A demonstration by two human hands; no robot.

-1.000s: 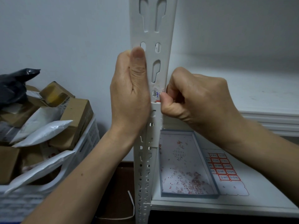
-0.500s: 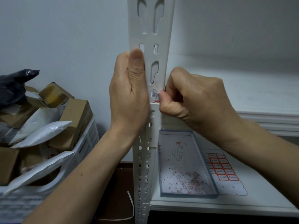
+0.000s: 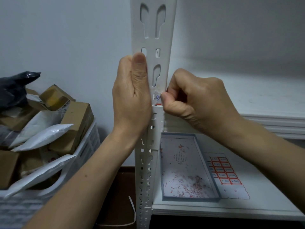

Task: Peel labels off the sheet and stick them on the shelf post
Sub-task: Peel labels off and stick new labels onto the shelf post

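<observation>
I am sticking a label on the shelf post. My left hand grips the post, with the thumb lying straight up its front. My right hand is curled, and its thumb and finger pinch the right edge of the label, which sits low on the post just above a joint.

I think the next move is to press the label flat and rub it down, then go and get another one. The sheet lies on the shelf below, with red-edged labels left on it.

Beside the sheet is a shallow tray with little red and white paper bits inside. On my left a white basket is piled with brown boxes, white mail bags and a black bag.
</observation>
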